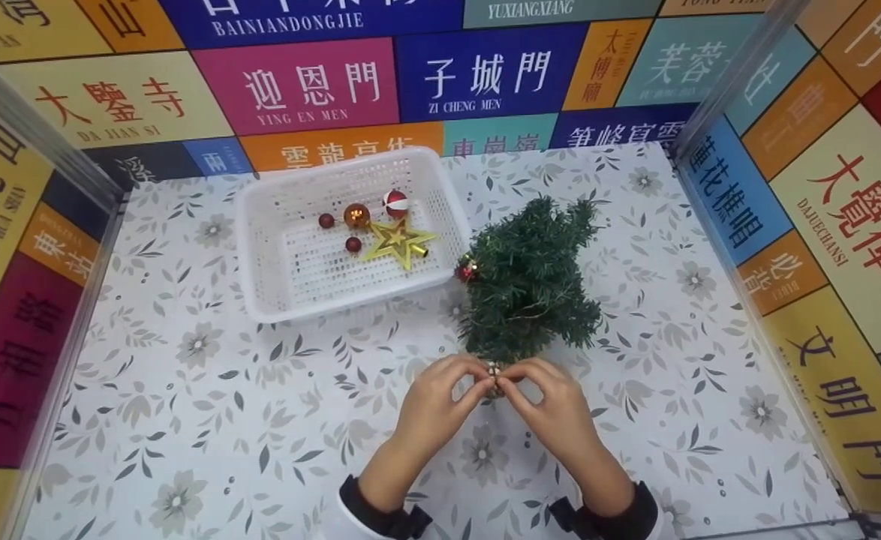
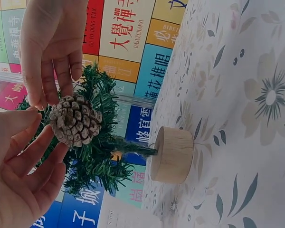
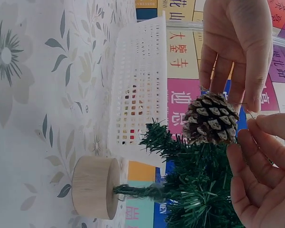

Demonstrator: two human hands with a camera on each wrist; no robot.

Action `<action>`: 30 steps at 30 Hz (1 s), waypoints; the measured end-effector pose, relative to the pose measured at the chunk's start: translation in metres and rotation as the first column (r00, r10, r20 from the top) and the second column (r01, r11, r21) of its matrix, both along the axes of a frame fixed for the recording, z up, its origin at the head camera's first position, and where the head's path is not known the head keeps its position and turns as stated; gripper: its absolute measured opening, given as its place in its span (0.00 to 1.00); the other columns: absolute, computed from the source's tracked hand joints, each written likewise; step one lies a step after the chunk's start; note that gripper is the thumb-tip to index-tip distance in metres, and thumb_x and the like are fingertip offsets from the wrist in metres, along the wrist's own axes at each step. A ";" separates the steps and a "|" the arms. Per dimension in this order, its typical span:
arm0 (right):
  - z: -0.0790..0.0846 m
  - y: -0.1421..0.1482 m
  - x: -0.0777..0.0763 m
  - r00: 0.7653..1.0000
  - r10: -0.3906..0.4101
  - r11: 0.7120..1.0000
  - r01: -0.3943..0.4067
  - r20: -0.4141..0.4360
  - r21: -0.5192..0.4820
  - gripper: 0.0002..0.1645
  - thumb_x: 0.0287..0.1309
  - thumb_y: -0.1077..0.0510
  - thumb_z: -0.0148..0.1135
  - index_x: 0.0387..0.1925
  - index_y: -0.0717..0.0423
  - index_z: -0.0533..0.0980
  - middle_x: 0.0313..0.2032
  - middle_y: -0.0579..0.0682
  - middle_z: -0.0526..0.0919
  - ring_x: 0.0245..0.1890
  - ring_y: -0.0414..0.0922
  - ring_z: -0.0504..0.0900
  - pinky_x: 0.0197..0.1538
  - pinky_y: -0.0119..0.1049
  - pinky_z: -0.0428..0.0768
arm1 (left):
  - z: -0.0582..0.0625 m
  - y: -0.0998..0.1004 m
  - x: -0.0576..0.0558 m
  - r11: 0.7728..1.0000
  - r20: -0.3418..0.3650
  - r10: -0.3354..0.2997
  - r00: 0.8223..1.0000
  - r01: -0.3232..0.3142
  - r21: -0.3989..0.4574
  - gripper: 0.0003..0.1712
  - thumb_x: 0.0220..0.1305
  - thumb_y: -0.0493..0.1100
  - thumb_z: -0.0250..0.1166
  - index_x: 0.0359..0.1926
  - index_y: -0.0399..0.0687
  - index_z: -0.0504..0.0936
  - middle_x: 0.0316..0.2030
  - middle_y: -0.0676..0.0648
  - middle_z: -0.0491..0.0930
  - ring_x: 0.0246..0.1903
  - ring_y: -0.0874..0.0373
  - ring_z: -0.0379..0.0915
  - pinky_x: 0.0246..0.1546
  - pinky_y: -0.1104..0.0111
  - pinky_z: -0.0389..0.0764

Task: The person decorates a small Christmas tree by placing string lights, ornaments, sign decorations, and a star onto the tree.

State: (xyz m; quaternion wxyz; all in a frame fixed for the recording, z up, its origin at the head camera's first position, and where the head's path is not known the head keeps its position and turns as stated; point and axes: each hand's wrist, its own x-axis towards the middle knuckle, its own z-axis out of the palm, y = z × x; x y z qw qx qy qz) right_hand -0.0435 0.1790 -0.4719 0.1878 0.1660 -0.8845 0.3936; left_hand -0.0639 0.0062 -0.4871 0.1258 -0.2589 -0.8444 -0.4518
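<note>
A brown pine cone (image 2: 76,121) with pale-tipped scales hangs in front of a small artificial Christmas tree (image 1: 530,277). My left hand (image 1: 437,394) and right hand (image 1: 549,394) meet at it, each with thumb and forefinger pinched together at its top. In the right wrist view a thin cord (image 3: 249,112) runs from the cone to the fingers of the right hand. Green branches spread behind the cone, and the tree's trunk stands in a round wooden base (image 3: 96,187). A red shiny ornament (image 1: 467,268) sits on the tree's left side.
Behind and left of the tree stands a white plastic basket (image 1: 260,247). Inside lie a gold star (image 1: 399,240), a red-and-white ball (image 1: 395,203), an orange ball (image 1: 356,216) and two small dark-red balls. Printed panels wall in the floral tabletop (image 1: 185,420).
</note>
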 end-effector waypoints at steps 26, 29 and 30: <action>-0.016 -0.003 -0.013 0.978 -0.199 0.964 0.208 -0.070 0.165 0.05 0.47 0.58 0.70 0.26 0.53 0.80 0.26 0.45 0.80 0.28 0.43 0.78 0.35 0.44 0.74 | -0.022 0.014 -0.017 0.978 -0.010 0.190 0.982 -0.190 -0.086 0.08 0.61 0.49 0.63 0.33 0.52 0.83 0.29 0.56 0.82 0.30 0.64 0.77 0.32 0.71 0.77; -0.016 -0.003 -0.016 0.970 -0.223 0.958 0.237 -0.099 0.163 0.06 0.47 0.58 0.70 0.26 0.54 0.80 0.25 0.46 0.80 0.27 0.45 0.78 0.34 0.44 0.73 | -0.021 0.016 -0.019 0.974 -0.057 0.214 0.975 -0.217 -0.068 0.07 0.60 0.48 0.63 0.33 0.51 0.83 0.28 0.56 0.81 0.29 0.64 0.76 0.30 0.72 0.76; -0.016 -0.004 -0.017 0.968 -0.229 0.956 0.243 -0.104 0.163 0.06 0.47 0.58 0.70 0.25 0.54 0.80 0.24 0.46 0.80 0.27 0.45 0.78 0.33 0.44 0.73 | -0.020 0.016 -0.019 0.972 -0.067 0.221 0.973 -0.225 -0.064 0.07 0.60 0.48 0.63 0.33 0.51 0.83 0.28 0.56 0.81 0.28 0.64 0.76 0.30 0.72 0.76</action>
